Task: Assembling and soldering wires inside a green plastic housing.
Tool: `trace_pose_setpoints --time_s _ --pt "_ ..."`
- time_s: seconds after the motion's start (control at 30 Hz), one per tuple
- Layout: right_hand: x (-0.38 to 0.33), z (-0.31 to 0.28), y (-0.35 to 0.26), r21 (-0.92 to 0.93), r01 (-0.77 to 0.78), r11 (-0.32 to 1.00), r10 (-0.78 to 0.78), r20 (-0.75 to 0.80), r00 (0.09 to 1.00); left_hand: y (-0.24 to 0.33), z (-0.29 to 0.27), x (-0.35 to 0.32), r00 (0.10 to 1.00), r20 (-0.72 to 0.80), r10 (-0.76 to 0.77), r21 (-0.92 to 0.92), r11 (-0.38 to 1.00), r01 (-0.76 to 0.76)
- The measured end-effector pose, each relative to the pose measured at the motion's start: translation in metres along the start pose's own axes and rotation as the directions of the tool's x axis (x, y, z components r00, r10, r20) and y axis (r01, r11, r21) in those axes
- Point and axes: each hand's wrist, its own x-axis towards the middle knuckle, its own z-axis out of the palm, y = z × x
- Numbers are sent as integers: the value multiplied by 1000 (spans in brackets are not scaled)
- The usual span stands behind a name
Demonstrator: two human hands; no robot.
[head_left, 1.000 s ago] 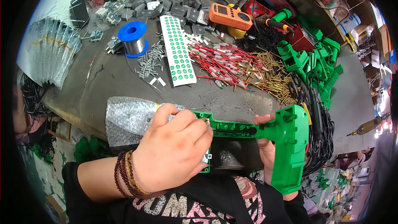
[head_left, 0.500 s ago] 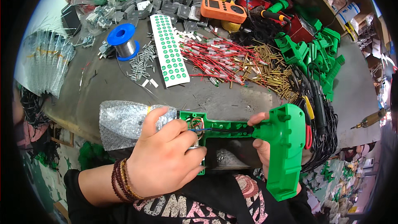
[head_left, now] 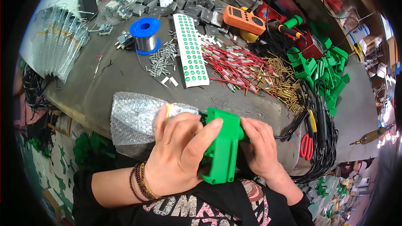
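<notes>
A green plastic tool housing (head_left: 226, 142) is held between both hands near my body, turned so its inside does not show. My left hand (head_left: 180, 146) grips it from the left, thumb along its upper face and fingers over the bubble-wrapped end. That bubble wrap (head_left: 134, 119), bound by a yellow band, sticks out to the left above the table edge. On the right side, my right hand (head_left: 263, 148) closes around the housing's narrower part, its fingertips against the green plastic. A black cable (head_left: 284, 137) runs off beyond the right hand.
Beyond lie a solder spool (head_left: 145, 37), loose screws (head_left: 162, 60), a sticker sheet (head_left: 191, 50), red-wired parts (head_left: 238, 65) and brass pins (head_left: 284, 86). At right are green housings (head_left: 320, 69), red-handled pliers (head_left: 307, 147) and black cables (head_left: 324, 150). An orange meter (head_left: 243, 19) stands at the back.
The green housing has turned over, hiding the wires that showed inside, and its wide end has come left to my left hand. My right hand is now at the housing's right side. The view has shifted.
</notes>
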Motion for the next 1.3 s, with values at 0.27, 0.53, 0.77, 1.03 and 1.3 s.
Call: trace_pose_setpoints --time_s 0.27,0.53,0.77,1.03,1.3 --pt "4 -3 -3 -103 38 994 -32 58 998 -8 -45 20 857 510 81 -33 997 -75" --pt "17 -18 -31 34 198 980 -200 260 945 -36 -38 23 877 436 203 -86 979 -185" --pt "16 19 -34 351 329 877 -379 84 922 -46 -32 17 906 305 295 -129 955 -268" --pt "15 21 -34 281 442 852 -468 27 884 -43 -30 13 921 310 235 -93 972 -217" --pt "14 24 -30 273 418 866 -455 86 886 -45 -27 13 928 292 230 -71 973 -219"
